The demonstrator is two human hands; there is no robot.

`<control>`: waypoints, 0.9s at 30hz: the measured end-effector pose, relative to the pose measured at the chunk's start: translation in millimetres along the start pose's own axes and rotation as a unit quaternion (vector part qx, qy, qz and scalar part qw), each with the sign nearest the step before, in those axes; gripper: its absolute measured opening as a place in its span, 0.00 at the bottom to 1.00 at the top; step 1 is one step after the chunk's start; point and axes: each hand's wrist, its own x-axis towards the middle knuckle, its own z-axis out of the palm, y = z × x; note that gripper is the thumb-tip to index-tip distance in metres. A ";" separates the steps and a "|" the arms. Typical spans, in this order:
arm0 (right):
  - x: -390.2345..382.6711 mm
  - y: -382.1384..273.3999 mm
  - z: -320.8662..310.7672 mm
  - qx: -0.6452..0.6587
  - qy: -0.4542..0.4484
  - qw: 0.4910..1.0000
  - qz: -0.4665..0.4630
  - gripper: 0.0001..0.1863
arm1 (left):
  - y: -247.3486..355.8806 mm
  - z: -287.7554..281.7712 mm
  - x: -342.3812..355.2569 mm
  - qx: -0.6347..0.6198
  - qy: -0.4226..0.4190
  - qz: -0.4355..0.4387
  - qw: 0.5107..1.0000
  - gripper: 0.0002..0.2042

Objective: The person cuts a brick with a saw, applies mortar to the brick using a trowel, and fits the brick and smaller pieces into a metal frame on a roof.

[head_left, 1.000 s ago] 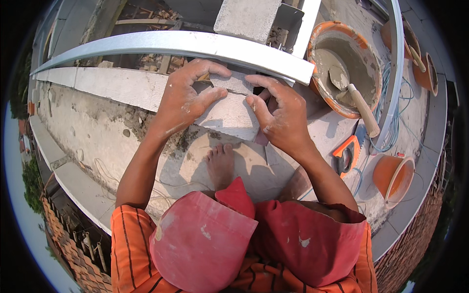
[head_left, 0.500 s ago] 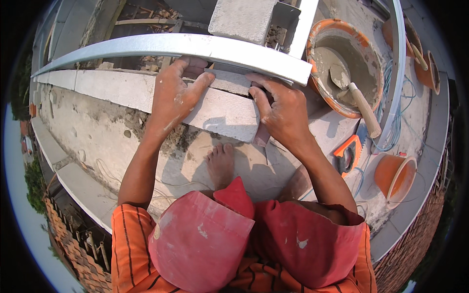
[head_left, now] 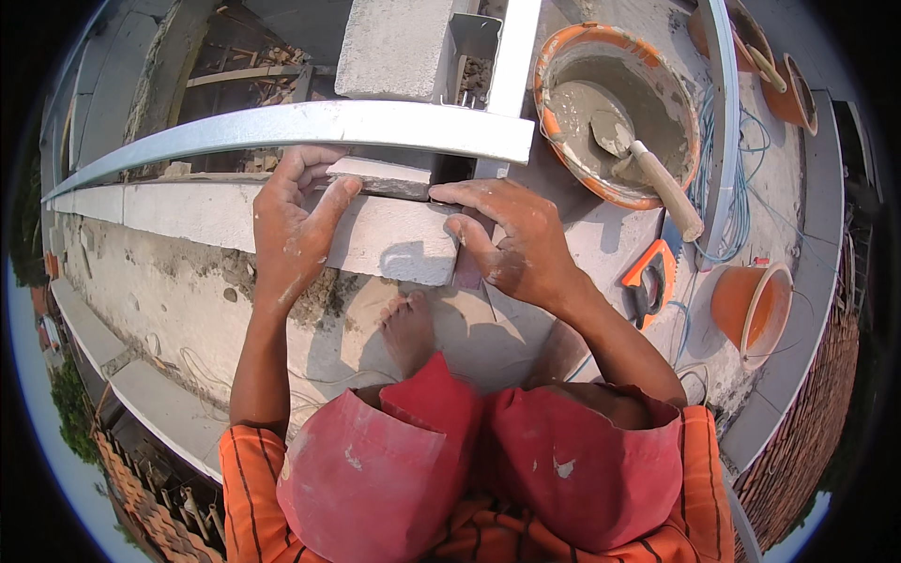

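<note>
A short, thin piece of pale lightweight block (head_left: 385, 174) sits on the back part of a row of white blocks (head_left: 394, 242), close under a metal channel bar (head_left: 375, 122). My left hand (head_left: 293, 220) is closed round its left end, thumb along the front, other fingers behind and partly hidden by the bar. At the piece's right end is my right hand (head_left: 521, 235). Its index finger touches that end, while the thumb rests by the corner of the end block below. The right hand's remaining fingers are mostly hidden.
An orange bucket of wet mortar (head_left: 678, 103) stands to the right with a trowel (head_left: 671, 192) in it. Nearer lie an orange-handled handsaw (head_left: 650, 281) and a smaller orange bucket (head_left: 751, 308). Blue cord (head_left: 737, 211) is coiled beside an upright metal channel (head_left: 723, 141). Another block (head_left: 394, 47) sits beyond the bar.
The whole view has shifted, so most things sit further left. More of the block piece's rough front face shows. My right index finger has moved from over the piece to its right end.
</note>
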 end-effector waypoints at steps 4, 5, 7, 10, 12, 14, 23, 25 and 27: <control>-16.3 12.7 -80.1 -0.098 -0.162 0.978 0.086 0.13 | -2.1 -18.5 -19.9 -0.167 0.019 0.031 0.985 0.18; -11.4 11.0 -99.3 -0.183 -0.108 0.969 0.122 0.12 | -2.5 -20.6 -23.4 -0.211 0.020 0.032 0.977 0.19; 1.2 19.1 -134.2 -0.371 -0.063 0.914 0.153 0.10 | 2.7 -20.1 -28.3 -0.332 0.013 0.019 0.943 0.20; 23.2 55.2 -164.6 -0.515 -0.183 0.802 0.239 0.14 | 5.8 -20.7 -27.4 -0.498 -0.044 -0.011 0.866 0.22; 28.1 79.2 -172.3 -0.528 -0.255 0.759 0.282 0.16 | 17.4 -16.3 -22.7 -0.556 -0.084 0.003 0.827 0.23; 31.8 103.9 -171.5 -0.518 -0.290 0.754 0.282 0.15 | 30.5 -2.3 -15.5 -0.591 -0.119 0.014 0.798 0.22; 16.3 41.4 -217.0 -0.486 -0.284 0.772 0.297 0.19 | 74.8 24.2 2.2 -0.497 -0.165 0.018 0.851 0.17; -11.0 33.0 -234.7 -0.464 -0.204 0.813 0.285 0.21 | 82.5 29.1 11.4 -0.468 -0.183 0.025 0.864 0.15; -25.8 24.8 -240.5 -0.447 -0.144 0.839 0.276 0.22 | 95.9 32.7 19.7 -0.440 -0.189 0.040 0.877 0.13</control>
